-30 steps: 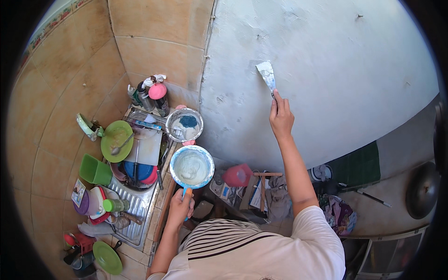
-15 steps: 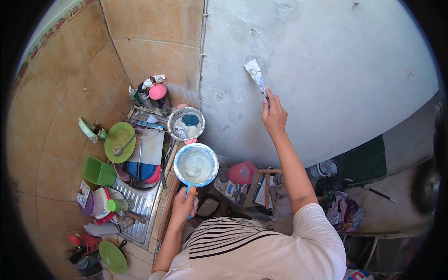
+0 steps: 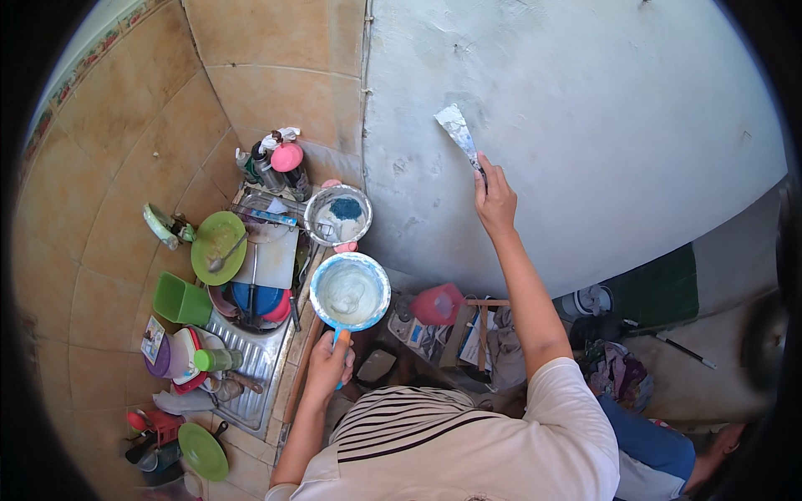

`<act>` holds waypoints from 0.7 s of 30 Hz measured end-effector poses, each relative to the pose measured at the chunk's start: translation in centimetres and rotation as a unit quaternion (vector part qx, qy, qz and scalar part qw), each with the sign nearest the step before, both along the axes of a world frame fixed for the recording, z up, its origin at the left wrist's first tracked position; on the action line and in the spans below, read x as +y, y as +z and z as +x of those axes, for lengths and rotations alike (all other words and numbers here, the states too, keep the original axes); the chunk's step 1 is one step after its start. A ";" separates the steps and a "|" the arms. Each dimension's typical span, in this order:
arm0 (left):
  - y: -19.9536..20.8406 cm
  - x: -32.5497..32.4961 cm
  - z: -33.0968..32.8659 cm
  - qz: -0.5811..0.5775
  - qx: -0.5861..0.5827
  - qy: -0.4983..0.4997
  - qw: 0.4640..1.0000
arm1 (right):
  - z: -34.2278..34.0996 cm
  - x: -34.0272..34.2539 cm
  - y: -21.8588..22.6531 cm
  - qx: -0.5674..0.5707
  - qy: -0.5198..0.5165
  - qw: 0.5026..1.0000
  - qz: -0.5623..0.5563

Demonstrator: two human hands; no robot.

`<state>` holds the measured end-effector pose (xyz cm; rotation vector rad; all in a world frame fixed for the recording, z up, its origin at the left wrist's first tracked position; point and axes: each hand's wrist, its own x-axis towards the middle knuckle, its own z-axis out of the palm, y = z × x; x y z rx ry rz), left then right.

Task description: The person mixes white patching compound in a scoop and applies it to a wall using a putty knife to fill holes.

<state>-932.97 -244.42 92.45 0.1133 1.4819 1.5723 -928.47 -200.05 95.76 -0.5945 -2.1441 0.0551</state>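
My left hand is closed around the handle of a blue dipper. White paste lies inside, and smears of it coat the rim. My right arm reaches up toward the pale wall, and my right hand grips a putty knife. White paste covers much of its blade, which points up and left. The blade is at the wall, beside a darker grey patch; whether it touches the surface I cannot tell.
A pot holding white paste and something dark blue stands on the counter. Left of it, a steel sink is crowded with dishes, near a green plate. A pink container sits below the wall. At the lower right is another person.
Another person in blue and white has come into view at the lower right. Both my hands stay almost in place, with the putty knife and dipper still held. The view has shifted slightly.
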 end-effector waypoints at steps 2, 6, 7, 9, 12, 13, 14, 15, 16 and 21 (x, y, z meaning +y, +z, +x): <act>-0.1 0.3 0.2 0.003 -0.007 0.000 1.000 | -0.2 1.3 -0.6 0.012 -0.024 1.000 -0.013; 0.3 0.5 0.6 -0.010 -0.001 0.004 1.000 | 2.0 2.7 -2.7 0.000 -0.051 0.998 -0.038; 0.1 0.3 0.7 -0.008 -0.006 0.005 1.000 | 3.2 3.0 -3.5 0.008 -0.048 0.998 -0.036; -0.3 0.1 0.8 -0.002 -0.016 0.009 1.000 | 5.0 3.0 -4.2 0.024 -0.041 0.998 -0.030; -0.4 -0.1 0.9 -0.022 -0.013 0.012 1.000 | 5.0 2.8 -3.7 0.041 0.020 0.999 -0.025; -0.4 -0.1 0.9 -0.023 -0.009 0.012 1.000 | 4.2 2.1 -2.7 0.034 0.027 0.999 -0.015; -0.4 0.0 0.9 -0.024 -0.005 0.011 1.000 | 2.6 1.8 -1.7 0.028 0.033 0.999 -0.006; -0.5 0.0 0.8 -0.025 0.001 0.009 1.000 | 1.3 1.4 -0.7 0.022 0.037 0.999 0.003; -0.6 0.0 0.9 -0.021 -0.001 0.008 1.000 | 0.4 1.2 0.2 0.027 0.023 0.999 -0.004; 0.0 0.3 1.1 -0.014 -0.015 0.016 1.000 | 2.1 2.5 0.1 0.019 -0.036 0.999 -0.020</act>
